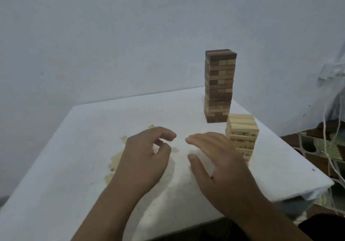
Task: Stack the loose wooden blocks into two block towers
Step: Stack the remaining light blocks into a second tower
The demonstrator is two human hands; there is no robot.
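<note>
Pale wooden blocks (117, 161) lie loose on the white table (78, 147), scattered at the left and partly hidden behind the left hand (143, 158); a few more pale ends show just beyond its knuckles. Two towers stand toward the table's right side. The short pale tower (242, 130) is the nearer one, made wholly of light wood, its lower left part covered by the right hand (220, 160). The tall tower (220, 86) stands behind it near the far edge, built of mixed dark and light layers with a dark layer on top. The left hand hovers over the table with fingers loosely curled, thumb and forefinger near each other, and nothing seen between them. The right hand is spread, fingers straight and pointing left, thumb apart below, holding nothing; it sits just in front of the short tower, though contact cannot be told. Both forearms reach in from the bottom edge. A plain bluish wall (112, 35) stands behind, and patterned floor tiles (317, 149) and thin white cords (325, 138) show at the right.
</note>
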